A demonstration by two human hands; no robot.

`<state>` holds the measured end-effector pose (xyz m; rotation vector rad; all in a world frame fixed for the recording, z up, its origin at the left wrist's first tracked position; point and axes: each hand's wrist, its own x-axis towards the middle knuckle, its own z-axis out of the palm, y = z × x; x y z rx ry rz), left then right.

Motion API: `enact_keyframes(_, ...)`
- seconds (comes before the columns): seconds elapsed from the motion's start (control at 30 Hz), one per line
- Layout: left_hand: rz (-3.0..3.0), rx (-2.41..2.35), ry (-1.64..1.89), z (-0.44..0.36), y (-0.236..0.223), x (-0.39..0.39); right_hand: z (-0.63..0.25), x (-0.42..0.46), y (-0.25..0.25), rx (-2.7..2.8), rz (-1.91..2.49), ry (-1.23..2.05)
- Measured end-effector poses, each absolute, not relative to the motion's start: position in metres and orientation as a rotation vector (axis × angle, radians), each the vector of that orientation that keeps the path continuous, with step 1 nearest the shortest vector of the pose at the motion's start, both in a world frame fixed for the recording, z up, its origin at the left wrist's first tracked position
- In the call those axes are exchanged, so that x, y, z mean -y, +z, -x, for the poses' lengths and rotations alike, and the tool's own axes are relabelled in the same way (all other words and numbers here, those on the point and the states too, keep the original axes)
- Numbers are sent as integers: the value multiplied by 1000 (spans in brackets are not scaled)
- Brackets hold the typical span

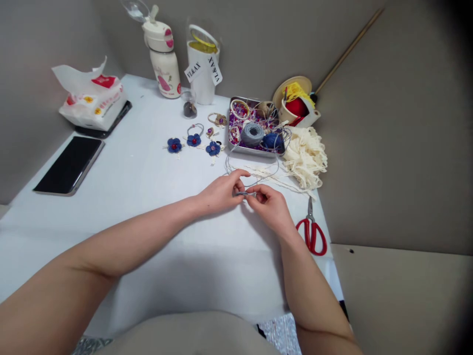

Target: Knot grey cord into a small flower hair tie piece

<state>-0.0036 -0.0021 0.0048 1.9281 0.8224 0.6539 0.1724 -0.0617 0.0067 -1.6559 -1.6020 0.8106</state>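
Phone [69, 166] and tissue pack [94, 107] sit on the table's [140, 172] left, then three blue flowers [194, 140]. From where I stand, the left hand [221, 193] pinches grey cord [244, 193] between its fingers, nearer me than the bead tin [254, 152]; the right hand's [271, 204] fingers pinch it too. Scissors [310, 216] lie near the right edge.

Mid-frame, the left hand [223, 192] and right hand [272, 206] partly hide the gray cord [243, 194] (its detail is too small to tell); at upper left, the top edge clips a clear cap [135, 10].
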Motion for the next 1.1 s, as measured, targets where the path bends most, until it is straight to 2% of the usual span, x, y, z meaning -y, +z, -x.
enact_keyframes(0.23,-1932,-860,678,3,7,4,-170,62,9,1698,1633,635)
enact_keyframes(0.53,-1301,-781,721,0,10,-1,-163,60,9,1147,1644,1025)
enact_keyframes(0.8,-841,-735,740,-6,13,2,-153,58,10,861,1521,1134)
enact_keyframes(1.1,-659,-702,741,-8,8,5,-146,59,-1,857,1512,1054)
